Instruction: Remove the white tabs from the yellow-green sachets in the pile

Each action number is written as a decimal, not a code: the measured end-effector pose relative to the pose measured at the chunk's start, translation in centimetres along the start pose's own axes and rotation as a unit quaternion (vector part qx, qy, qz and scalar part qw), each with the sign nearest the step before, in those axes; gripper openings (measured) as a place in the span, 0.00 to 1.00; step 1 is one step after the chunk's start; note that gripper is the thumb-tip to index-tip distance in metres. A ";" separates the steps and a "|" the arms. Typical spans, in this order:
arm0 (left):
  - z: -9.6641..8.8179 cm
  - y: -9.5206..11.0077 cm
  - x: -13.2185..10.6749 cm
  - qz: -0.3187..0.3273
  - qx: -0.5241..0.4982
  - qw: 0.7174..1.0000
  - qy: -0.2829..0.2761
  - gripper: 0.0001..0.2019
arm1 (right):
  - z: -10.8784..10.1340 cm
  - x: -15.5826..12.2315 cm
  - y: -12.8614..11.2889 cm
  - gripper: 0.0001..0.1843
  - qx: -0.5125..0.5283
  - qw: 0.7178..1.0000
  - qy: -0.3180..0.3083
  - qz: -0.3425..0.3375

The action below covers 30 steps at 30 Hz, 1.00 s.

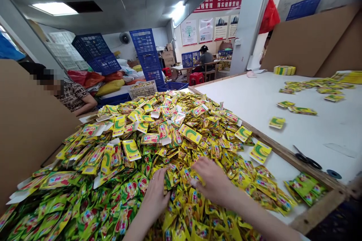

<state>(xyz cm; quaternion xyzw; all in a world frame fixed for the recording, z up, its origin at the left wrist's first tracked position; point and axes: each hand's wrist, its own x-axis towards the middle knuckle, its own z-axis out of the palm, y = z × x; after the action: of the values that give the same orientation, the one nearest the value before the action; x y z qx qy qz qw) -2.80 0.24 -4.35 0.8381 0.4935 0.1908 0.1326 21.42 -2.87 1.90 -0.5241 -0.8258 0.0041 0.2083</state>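
A large heap of small shiny packets covers the table in front of me. Green packets (pixel 76 203) lie at the left and yellow packets (pixel 195 211) at the centre and right. My left hand (pixel 155 191) rests on the heap where green meets yellow, fingers stretched forward and thumb apart. To its right, my right hand (pixel 212 181) reaches over yellow packets with curled fingers; what lies between its fingertips and thumb cannot be made out. Flat yellow-green boxes with white flaps, such as this box (pixel 131 150), are scattered over the upper heap.
A wooden rail (pixel 278 148) borders the heap on the right. Beyond it, scissors (pixel 307 159) and a tape roll (pixel 334 174) lie by a white table (pixel 249 94) holding filled boxes. Cardboard (pixel 31 131) stands left. A co-worker (pixel 72 94) sits at the far left; another person (pixel 206 58) sits farther back.
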 end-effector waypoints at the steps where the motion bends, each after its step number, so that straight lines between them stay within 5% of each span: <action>1: 0.0 -0.1 -0.1 -0.002 -0.012 1.000 0.001 0.31 | 1.7 0.9 -1.8 0.13 -0.010 0.999 -0.041 -0.028; 6: -1.8 -0.4 -1.3 -0.012 -0.044 0.999 -0.026 0.27 | 6.3 4.5 -5.3 0.23 -0.045 0.996 -0.072 -0.029; 14: -4.1 0.2 -0.4 -0.062 -0.133 0.989 -0.016 0.15 | 5.6 4.6 -1.5 0.10 -0.009 0.995 -0.088 -0.056; 19: -2.9 -0.4 1.4 -0.086 -0.161 0.983 -0.007 0.16 | 5.0 4.2 0.5 0.11 0.028 0.994 -0.092 -0.056; 30: -0.4 -0.8 2.6 -0.080 -0.178 0.981 -0.004 0.15 | 5.2 3.8 -0.8 0.17 0.062 0.995 -0.072 -0.031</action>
<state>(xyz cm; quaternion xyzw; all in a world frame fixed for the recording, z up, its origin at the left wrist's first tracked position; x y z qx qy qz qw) -2.44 2.93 -3.80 0.7595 0.5166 0.2613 0.2968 17.55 1.14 -1.40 -0.4826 -0.8528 0.0861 0.1800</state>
